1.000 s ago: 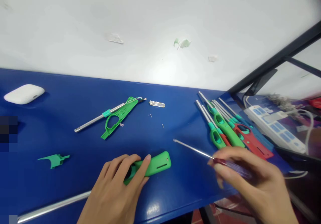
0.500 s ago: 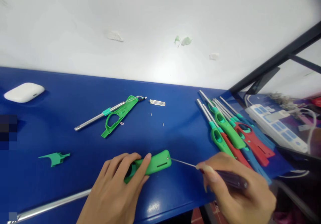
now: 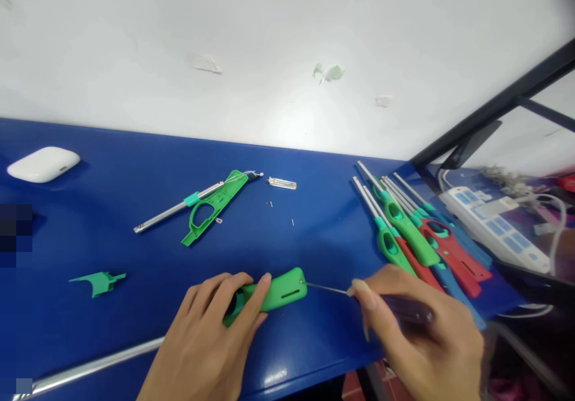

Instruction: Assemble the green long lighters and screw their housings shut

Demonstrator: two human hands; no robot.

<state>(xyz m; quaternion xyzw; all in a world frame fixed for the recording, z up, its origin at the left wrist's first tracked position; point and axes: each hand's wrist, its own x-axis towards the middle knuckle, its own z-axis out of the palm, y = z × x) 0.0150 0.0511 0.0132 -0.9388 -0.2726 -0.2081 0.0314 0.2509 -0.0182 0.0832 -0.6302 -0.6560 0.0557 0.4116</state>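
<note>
My left hand (image 3: pixel 206 335) presses a green gas lighter (image 3: pixel 283 290) against the blue table, fingers over its handle; its long metal tube (image 3: pixel 99 365) sticks out to the left. In my right hand (image 3: pixel 422 329) is a screwdriver (image 3: pixel 404 308) with a dark handle and thin shaft. The shaft's tip meets the screw hole near the rounded end of the lighter's handle. Beyond my hands lies an opened green lighter half-shell (image 3: pixel 220 200) with a metal tube (image 3: pixel 166 214) and wires. A clear fuel tank (image 3: pixel 282 183) and small screws (image 3: pixel 292 222) are beside it.
Several green, red and blue lighters (image 3: pixel 417 233) are piled at the right. Behind them are a white power strip (image 3: pixel 498 227) and a black metal frame (image 3: pixel 494 102). On the left rest a white case (image 3: pixel 44 164) and a green plastic piece (image 3: pixel 101 282). A white wall (image 3: pixel 269 48) backs the table.
My right hand and the screwdriver have shifted slightly to the left and up, the tip staying at the screw hole. My left hand and the lighter have hardly moved.
</note>
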